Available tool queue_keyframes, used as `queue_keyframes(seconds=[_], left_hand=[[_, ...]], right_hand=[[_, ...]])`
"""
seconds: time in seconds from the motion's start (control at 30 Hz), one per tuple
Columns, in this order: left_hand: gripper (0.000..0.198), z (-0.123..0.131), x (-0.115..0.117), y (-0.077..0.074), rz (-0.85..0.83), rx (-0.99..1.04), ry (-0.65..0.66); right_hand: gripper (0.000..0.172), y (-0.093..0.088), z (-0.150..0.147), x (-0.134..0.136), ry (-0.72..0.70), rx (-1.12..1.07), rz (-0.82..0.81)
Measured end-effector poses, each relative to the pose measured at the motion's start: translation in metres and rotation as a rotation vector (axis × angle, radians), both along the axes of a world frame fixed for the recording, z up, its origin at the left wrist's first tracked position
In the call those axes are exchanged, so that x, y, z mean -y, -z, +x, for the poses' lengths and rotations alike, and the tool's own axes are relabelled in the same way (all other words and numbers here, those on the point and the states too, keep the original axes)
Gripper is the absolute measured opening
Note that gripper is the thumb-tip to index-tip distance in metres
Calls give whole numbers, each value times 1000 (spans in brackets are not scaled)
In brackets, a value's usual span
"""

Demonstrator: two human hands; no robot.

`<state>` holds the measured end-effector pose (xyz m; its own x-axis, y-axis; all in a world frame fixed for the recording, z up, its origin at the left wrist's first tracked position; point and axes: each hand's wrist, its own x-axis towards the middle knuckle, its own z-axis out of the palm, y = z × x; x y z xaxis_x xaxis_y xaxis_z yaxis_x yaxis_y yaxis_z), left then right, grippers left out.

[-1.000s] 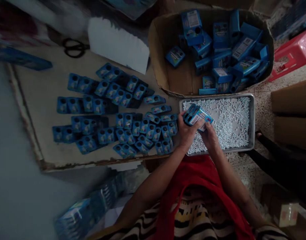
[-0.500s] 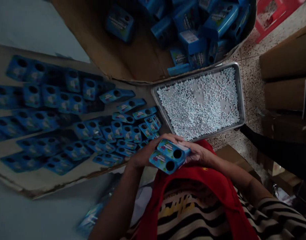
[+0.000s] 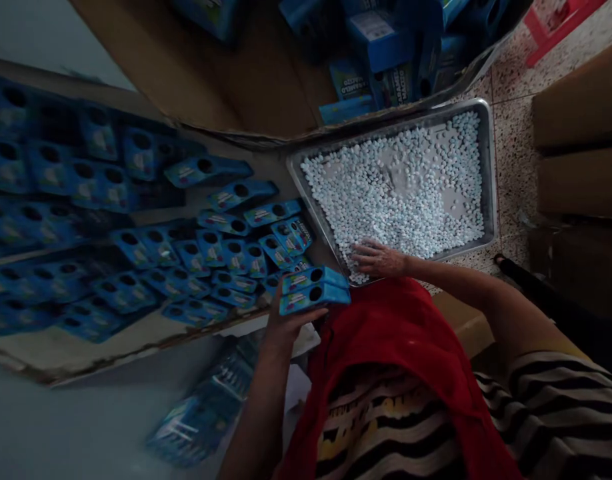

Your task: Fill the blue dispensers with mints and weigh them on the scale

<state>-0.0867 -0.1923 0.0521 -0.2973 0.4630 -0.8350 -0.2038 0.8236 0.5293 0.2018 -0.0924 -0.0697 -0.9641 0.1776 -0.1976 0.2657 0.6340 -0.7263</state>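
Two small blue candy boxes (image 3: 306, 295), side by side, each with a dark round hole facing up, rest in my left hand (image 3: 285, 325). Its thumb runs along the near side of the boxes; the other fingers are mostly hidden behind them. My right hand (image 3: 379, 259) reaches over the near left corner of a metal tray (image 3: 490, 200) and touches the small pale blue and white candies (image 3: 386, 207) spread in it. Its fingers are stretched out and slightly apart. Whether any candies lie under the palm is hidden.
Rows of similar blue boxes (image 3: 233, 257) stand on a board at left. Beyond the tray is a large cardboard carton (image 3: 246, 100) with more boxes. Cardboard boxes (image 3: 581, 113) and a red plastic stool (image 3: 561, 30) are at right. Shiny plastic-wrapped packs (image 3: 201, 407) lie lower left.
My right hand has left the two boxes and moved to the candies in the tray. The left hand keeps the boxes, now slightly further left and turned. The camera view has shifted.
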Motion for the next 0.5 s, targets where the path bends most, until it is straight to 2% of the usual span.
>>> queue_keyframes(seconds=[0.07,0.13,0.2,0.3,0.4,0.43,0.5], left_hand=[[92,17,5,7,-44,56,-61],[99,35,-1,21,-9,104,-45],[98,52,-20,38,65,147,8],[89,67,-65,63,209,124,122],[87,64,-117,81,361,68,308],[89,60,-132,86,388,65,352],[100,54,-155,97,418,81,384]], right_hand=[[33,9,20,-7,-30,-37,97],[33,17,43,-20,-38,-53,155],[32,22,64,-38,13,-34,175],[32,19,88,-65,190,20,173],[31,1,111,-71,475,70,204],[31,-5,120,-66,641,96,243],[38,-16,139,-53,1085,174,360]])
